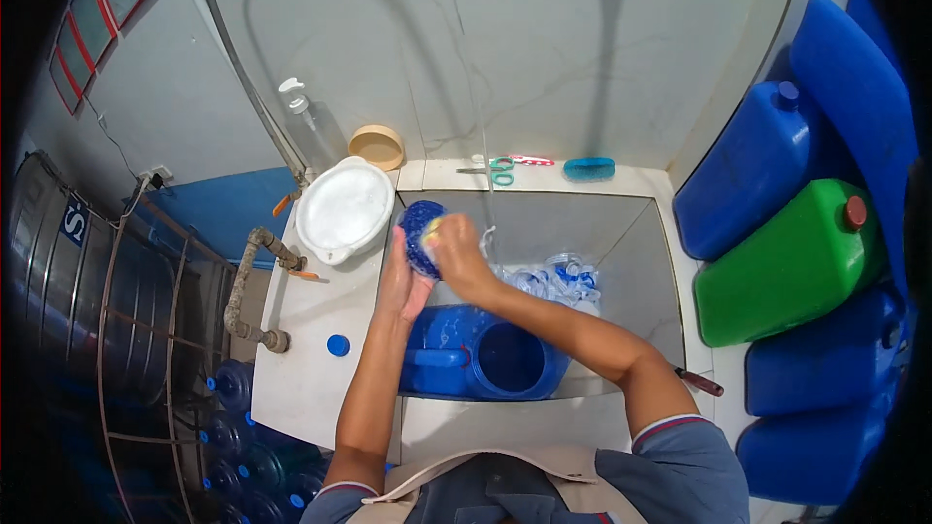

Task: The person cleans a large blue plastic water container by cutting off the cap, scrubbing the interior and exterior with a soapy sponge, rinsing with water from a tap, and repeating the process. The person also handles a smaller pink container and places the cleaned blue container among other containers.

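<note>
My left hand (398, 277) grips a round blue lid (416, 218) from its left and underside, holding it above the sink's left edge. My right hand (460, 254) is closed on a small yellowish sponge (433, 230), pressed against the lid's face; most of the sponge is hidden by the fingers. Whitish suds speckle the lid. Below my hands a blue jug (437, 332) lies in the grey sink (631, 281), its wide round mouth uncovered. Behind my right forearm, several clear and blue plastic caps (563, 279) lie heaped in the sink.
A white basin (345, 212) of foam stands left, near a pump bottle (309, 121) and a tan round lid (377, 147). Scissors (500, 171) and a blue brush (589, 169) lie on the back ledge. Blue jugs and a green jug (786, 262) line the right; a pipe (243, 281) rises left.
</note>
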Action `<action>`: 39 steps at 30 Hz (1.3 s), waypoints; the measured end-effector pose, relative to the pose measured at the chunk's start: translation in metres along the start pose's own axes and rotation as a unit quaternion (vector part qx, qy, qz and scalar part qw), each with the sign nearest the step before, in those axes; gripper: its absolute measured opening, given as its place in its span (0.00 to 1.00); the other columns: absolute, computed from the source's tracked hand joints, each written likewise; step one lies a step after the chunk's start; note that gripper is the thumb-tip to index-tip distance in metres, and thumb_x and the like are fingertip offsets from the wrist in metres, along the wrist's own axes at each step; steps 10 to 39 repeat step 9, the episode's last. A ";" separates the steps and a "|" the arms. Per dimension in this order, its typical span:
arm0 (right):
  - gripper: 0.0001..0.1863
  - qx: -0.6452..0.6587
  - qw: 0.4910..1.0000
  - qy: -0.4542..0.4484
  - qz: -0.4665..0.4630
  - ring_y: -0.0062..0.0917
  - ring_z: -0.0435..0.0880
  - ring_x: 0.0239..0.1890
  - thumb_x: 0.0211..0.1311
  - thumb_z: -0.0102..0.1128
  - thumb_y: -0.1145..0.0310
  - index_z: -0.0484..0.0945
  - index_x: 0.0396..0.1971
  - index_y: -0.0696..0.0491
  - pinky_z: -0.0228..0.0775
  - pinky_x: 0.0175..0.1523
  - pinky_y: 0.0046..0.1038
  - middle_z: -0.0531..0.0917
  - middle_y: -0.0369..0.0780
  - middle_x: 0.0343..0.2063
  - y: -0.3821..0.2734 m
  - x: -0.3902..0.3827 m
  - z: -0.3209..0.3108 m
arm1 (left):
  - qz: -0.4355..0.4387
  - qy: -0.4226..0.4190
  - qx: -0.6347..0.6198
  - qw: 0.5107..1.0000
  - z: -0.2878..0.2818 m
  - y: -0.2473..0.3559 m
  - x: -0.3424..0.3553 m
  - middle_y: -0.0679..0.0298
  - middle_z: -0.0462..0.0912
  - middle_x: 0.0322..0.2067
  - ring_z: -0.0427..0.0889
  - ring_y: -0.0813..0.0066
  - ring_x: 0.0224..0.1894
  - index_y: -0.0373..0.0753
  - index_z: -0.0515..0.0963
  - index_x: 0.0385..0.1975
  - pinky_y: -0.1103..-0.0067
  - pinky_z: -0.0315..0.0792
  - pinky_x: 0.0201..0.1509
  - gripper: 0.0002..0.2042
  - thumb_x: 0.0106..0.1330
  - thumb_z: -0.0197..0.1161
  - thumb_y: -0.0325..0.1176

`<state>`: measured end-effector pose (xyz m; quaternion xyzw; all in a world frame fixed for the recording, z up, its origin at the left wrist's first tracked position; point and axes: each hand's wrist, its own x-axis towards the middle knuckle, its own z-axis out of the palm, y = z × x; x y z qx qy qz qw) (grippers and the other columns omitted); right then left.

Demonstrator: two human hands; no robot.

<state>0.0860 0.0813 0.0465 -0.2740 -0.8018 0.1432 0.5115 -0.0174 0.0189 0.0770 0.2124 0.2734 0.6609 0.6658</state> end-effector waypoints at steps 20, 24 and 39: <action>0.27 0.127 0.917 -0.250 0.284 0.40 0.81 0.36 0.67 0.41 0.48 0.76 0.46 0.56 0.69 0.42 0.37 0.81 0.52 0.32 0.045 0.033 -0.050 | -0.030 -0.043 0.140 0.989 0.006 0.024 -0.047 0.57 0.72 0.56 0.73 0.62 0.57 0.35 0.64 0.59 0.63 0.67 0.60 0.25 0.71 0.45 0.48; 0.27 0.127 0.917 -0.250 0.284 0.40 0.81 0.36 0.67 0.41 0.48 0.76 0.46 0.56 0.69 0.42 0.37 0.81 0.52 0.32 0.045 0.033 -0.050 | -0.030 -0.043 0.140 0.989 0.006 0.024 -0.047 0.57 0.72 0.56 0.73 0.62 0.57 0.35 0.64 0.59 0.63 0.67 0.60 0.25 0.71 0.45 0.48; 0.27 0.127 0.917 -0.250 0.284 0.40 0.81 0.36 0.67 0.41 0.48 0.76 0.46 0.56 0.69 0.42 0.37 0.81 0.52 0.32 0.045 0.033 -0.050 | -0.030 -0.043 0.140 0.989 0.006 0.024 -0.047 0.57 0.72 0.56 0.73 0.62 0.57 0.35 0.64 0.59 0.63 0.67 0.60 0.25 0.71 0.45 0.48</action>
